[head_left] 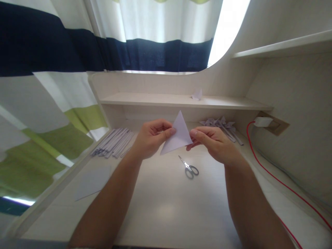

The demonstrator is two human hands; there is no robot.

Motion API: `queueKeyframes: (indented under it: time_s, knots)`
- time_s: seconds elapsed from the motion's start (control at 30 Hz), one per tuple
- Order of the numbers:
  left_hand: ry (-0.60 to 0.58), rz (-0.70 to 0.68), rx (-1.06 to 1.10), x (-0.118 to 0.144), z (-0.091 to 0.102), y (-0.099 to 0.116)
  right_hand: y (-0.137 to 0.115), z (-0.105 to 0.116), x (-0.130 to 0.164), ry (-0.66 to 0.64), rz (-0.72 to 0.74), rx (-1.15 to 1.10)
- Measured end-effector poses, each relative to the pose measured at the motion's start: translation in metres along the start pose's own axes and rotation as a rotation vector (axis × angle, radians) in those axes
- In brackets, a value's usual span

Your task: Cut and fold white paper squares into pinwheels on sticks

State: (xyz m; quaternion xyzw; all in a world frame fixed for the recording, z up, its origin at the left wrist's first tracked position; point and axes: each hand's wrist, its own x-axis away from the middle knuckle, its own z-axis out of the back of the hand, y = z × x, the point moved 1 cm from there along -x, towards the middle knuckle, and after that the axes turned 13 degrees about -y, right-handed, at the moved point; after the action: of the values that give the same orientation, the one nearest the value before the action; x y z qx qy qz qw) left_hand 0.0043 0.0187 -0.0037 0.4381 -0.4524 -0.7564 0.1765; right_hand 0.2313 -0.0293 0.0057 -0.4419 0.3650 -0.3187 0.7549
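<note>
Both hands hold a folded paper triangle (178, 135) in the air above the surface (166, 207). Left hand (150, 138) pinches its left edge between thumb and fingers; right hand (211, 141) pinches its right corner the same way, fingers closed on the paper. One point of the triangle stands upward and a longer point slants down toward the left.

Just below the triangle, scissors (190, 168) lie flat on the surface, blades closed and pointing away, handles nearer the person. Left of the triangle, past the left hand, a row of paper strips (114, 141) lies side by side. Nearer the person on that side rests a flat sheet (93, 181). Right of the triangle, behind the right hand, sits a heap of folded paper pieces (220, 123). Above the triangle, on the shelf (155, 100), stands one small folded piece (197, 95). Far right of it, a red cable (272, 176) runs from a white plug (262, 121) along the surface.
</note>
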Motion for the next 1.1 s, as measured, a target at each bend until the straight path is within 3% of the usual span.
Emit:
queueKeyframes:
  time_s: [0.2, 0.4, 0.53, 1.1]
  knots:
    - [0.016, 0.060, 0.096, -0.001, -0.006, 0.000, -0.004, -0.004, 0.000, 0.034, 0.010, 0.110]
    - [0.052, 0.036, 0.190, -0.003, -0.009, -0.003, 0.002, -0.008, -0.005, 0.001, 0.010, -0.195]
    - [0.095, 0.062, 0.179, -0.004, -0.009, -0.006, 0.006, -0.007, -0.006, -0.057, 0.004, -0.281]
    - [0.153, 0.138, 0.355, -0.005, -0.010, -0.003, -0.001, -0.007, 0.000, -0.082, 0.033, -0.238]
